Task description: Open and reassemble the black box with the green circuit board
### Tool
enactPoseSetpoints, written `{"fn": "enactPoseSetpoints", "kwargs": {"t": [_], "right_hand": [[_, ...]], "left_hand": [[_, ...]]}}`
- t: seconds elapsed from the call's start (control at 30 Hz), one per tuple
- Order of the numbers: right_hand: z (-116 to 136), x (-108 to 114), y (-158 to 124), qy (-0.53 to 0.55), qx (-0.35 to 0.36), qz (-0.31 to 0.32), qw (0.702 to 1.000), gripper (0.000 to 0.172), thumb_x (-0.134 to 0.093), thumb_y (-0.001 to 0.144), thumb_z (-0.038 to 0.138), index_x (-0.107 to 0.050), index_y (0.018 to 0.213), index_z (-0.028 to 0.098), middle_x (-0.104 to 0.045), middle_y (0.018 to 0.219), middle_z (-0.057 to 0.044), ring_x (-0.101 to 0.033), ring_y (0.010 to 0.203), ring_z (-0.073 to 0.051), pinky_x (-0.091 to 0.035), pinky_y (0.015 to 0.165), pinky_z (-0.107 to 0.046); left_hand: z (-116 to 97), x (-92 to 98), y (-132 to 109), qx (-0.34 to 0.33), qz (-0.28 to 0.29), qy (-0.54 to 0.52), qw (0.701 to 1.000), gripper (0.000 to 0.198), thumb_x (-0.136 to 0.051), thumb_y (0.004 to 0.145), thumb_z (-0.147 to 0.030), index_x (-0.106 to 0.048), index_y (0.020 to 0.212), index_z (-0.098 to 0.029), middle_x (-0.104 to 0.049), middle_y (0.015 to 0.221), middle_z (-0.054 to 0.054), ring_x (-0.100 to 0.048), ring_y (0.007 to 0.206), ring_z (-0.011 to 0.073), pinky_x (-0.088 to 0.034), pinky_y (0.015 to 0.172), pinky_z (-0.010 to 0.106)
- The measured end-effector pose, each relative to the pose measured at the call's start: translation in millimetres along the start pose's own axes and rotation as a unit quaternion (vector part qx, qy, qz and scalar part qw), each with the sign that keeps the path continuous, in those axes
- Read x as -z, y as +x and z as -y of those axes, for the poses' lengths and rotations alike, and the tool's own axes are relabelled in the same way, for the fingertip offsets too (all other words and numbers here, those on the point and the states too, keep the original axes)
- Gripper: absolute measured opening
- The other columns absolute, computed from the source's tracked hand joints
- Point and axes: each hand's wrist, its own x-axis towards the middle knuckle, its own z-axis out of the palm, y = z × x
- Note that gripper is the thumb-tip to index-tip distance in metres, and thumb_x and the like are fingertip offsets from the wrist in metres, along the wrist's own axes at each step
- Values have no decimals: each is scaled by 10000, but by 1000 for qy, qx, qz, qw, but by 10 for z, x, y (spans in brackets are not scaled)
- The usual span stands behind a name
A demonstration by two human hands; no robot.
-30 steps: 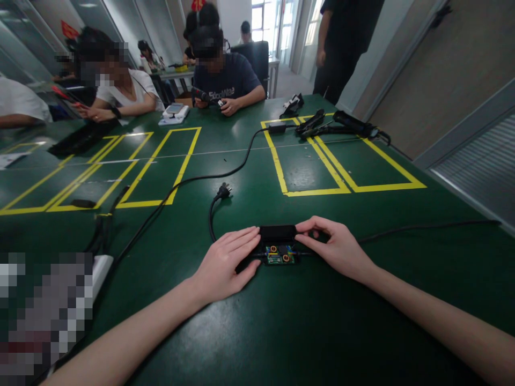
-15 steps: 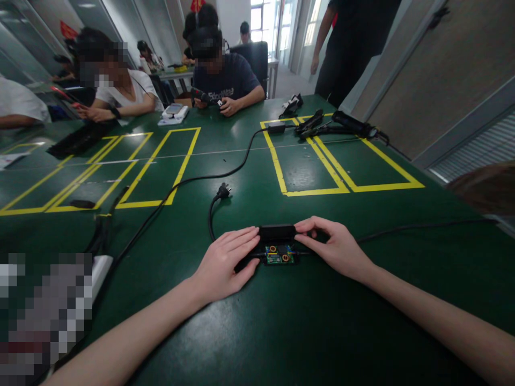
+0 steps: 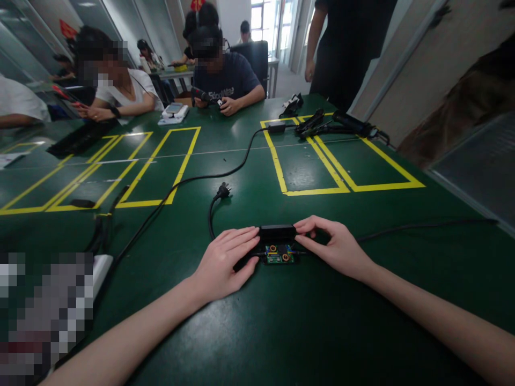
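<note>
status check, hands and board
Left hand and right hand at opposite ends of black rectangular cover. Small green circuit board exposed. Black pronged plug lies beyond, not blocking.

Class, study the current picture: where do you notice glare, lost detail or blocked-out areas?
Head view: diffuse glare on the green table near the left forearm; head view: far window nearly white; head view: black cover dark, no markings readable on the circuit board; head view: pixel blocks cover the lower left.

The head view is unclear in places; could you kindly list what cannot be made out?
Head view: the left hand hides part of the plug cord.
Head view: the black cover hides its own far side.
Head view: fine detail on the circuit board, too small.
Head view: pixelation and the left edge obscure the lower-left object.
</note>
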Motion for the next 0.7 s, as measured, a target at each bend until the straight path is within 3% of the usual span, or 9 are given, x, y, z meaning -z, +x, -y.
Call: {"fn": "enactPoseSetpoints", "kwargs": {"t": [0.13,0.3,0.7], "right_hand": [[38,32,-5,8,4,7,1000,378,-650,939,562,-695,764,229,-778,950,-99,-737,938,-285,-606,839,-443],[-20,29,-14,21,-24,10,999,384,-597,973,588,-724,923,230,-780,949,-86,-736,898,-270,-611,746,-405],[2,30,-8,65,-37,6,997,378,-587,974,592,-682,948,228,-780,964,-88,-745,930,-258,-616,869,-426]], "left_hand": [[3,5,-2,-2,-4,-8,1000,459,-615,983,-155,-625,1437,-220,-730,1350,145,-719,1240,280,-609,1024,483],[-3,12,7,9,-8,-24,1000,391,-628,973,-143,-683,1355,-207,-757,1301,131,-737,1202,268,-620,1014,465],[-18,23,20,19,-15,-43,999,278,-617,985,-155,-723,1240,-185,-789,1219,120,-765,1122,255,-651,969,448]]}}
